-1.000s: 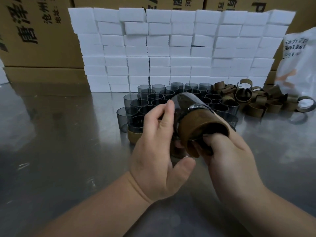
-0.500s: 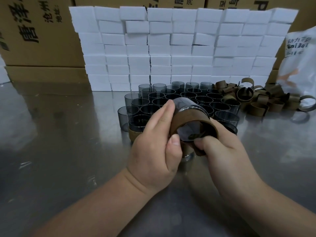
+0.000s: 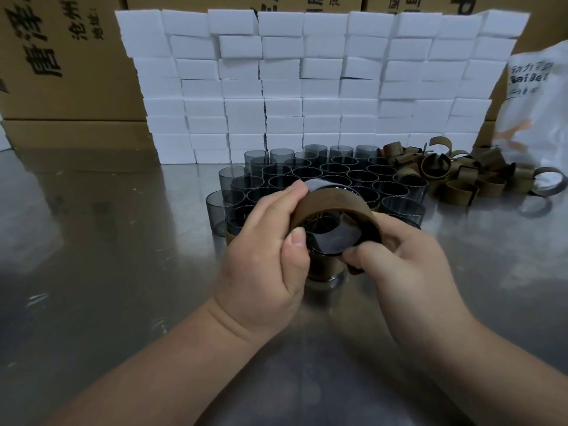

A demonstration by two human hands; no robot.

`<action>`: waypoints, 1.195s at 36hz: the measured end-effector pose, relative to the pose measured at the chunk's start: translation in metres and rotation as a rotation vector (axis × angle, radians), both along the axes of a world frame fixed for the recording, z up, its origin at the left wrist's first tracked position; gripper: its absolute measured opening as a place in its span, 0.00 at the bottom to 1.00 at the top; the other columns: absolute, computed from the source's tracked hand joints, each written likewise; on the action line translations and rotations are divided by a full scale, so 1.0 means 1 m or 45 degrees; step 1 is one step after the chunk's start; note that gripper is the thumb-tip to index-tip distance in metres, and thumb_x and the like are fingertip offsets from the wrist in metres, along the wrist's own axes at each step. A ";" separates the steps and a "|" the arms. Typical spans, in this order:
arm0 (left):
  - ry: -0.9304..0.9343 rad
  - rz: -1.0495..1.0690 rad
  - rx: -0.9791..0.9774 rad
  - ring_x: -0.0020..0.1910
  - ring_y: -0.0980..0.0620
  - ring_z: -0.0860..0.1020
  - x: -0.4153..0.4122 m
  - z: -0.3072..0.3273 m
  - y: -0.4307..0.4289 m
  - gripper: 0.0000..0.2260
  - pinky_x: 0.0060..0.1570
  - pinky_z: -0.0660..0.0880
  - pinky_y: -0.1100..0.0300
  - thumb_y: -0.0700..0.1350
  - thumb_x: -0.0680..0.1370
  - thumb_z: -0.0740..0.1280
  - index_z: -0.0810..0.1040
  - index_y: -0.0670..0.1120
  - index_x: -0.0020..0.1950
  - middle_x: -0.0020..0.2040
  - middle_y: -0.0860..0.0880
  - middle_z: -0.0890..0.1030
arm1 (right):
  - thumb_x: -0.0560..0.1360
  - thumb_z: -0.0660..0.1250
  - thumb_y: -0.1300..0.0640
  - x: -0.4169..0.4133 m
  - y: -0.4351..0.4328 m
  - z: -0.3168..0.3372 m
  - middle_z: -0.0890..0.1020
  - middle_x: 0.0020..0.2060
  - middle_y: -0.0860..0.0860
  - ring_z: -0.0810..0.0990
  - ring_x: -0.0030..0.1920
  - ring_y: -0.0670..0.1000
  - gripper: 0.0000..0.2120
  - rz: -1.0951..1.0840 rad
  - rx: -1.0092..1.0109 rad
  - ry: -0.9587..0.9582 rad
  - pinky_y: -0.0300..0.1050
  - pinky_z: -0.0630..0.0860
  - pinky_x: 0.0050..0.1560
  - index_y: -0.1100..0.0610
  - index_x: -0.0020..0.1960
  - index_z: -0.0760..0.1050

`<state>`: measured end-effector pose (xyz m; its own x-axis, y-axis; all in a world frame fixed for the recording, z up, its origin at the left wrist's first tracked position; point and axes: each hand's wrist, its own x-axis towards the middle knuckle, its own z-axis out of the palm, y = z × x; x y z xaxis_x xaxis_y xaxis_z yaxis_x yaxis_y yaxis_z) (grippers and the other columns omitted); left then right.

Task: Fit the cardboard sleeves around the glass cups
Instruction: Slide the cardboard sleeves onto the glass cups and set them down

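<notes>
A smoky glass cup [image 3: 330, 238] lies tilted with its base turned toward me, above the steel table [image 3: 107, 272]. A brown cardboard sleeve [image 3: 335, 202] rings it. My left hand [image 3: 270, 250] grips the cup and sleeve from the left, thumb on the base rim. My right hand [image 3: 402, 265] holds the sleeve's right and lower edge. Below the hands stands another sleeved cup [image 3: 324, 272], mostly hidden. Behind stand several bare smoky cups [image 3: 310, 176]; one at front left [image 3: 235, 222] wears a sleeve. Loose sleeves [image 3: 461, 176] lie piled at right.
A wall of stacked white foam blocks [image 3: 307, 84] runs behind the cups. Brown printed cartons [image 3: 61, 56] stand at the back and left. A white plastic bag [image 3: 541, 112] leans at the far right beside the sleeve pile.
The cup has been turned so its base now faces me. The sleeve has slid further along the glass. Both hands have stayed on it and closed in slightly.
</notes>
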<state>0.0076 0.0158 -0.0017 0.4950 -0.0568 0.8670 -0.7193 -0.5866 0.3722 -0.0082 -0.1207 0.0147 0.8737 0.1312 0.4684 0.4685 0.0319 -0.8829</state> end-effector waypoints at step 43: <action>-0.021 0.038 -0.146 0.51 0.54 0.73 0.005 -0.002 -0.001 0.18 0.54 0.69 0.68 0.44 0.77 0.52 0.74 0.34 0.56 0.51 0.47 0.74 | 0.56 0.66 0.42 0.001 0.003 0.002 0.81 0.29 0.38 0.78 0.30 0.35 0.20 -0.259 0.014 0.003 0.25 0.69 0.31 0.52 0.42 0.80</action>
